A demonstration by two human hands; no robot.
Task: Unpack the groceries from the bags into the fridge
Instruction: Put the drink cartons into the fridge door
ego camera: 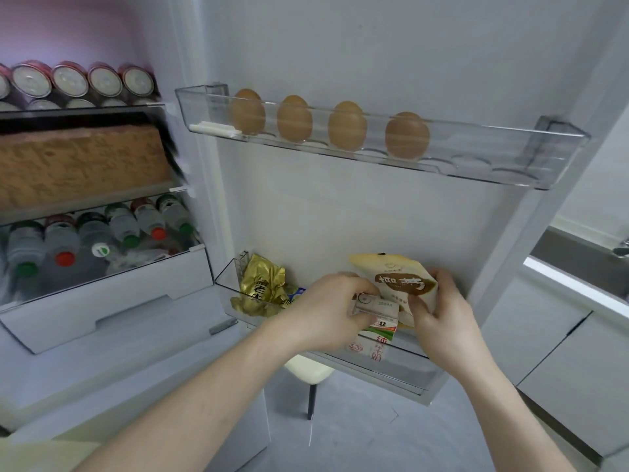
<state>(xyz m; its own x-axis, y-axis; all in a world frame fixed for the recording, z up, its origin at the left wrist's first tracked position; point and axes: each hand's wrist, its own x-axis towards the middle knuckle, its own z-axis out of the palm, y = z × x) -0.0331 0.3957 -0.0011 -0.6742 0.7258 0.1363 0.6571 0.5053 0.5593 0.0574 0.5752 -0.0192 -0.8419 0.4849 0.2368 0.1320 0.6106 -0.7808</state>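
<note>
The fridge door stands open in front of me. My left hand [326,310] grips the top of a small white and green milk carton [379,321] that stands in the lower clear door bin [226,294]. To its right, my right hand [439,315] holds a pale yellow pouch with a brown label [398,281], upright in the same bin against the door. A crumpled gold foil packet [262,284] lies at the bin's left end, with a small blue and yellow item beside it, mostly hidden by my left hand.
The upper door bin [544,158] holds several brown eggs [347,126]. Inside the fridge on the left sit cans [68,81] on top, a brown block [81,161] on the middle shelf, and bottles [98,236] in a drawer. A chair seat [309,371] shows below the door; cabinets stand right.
</note>
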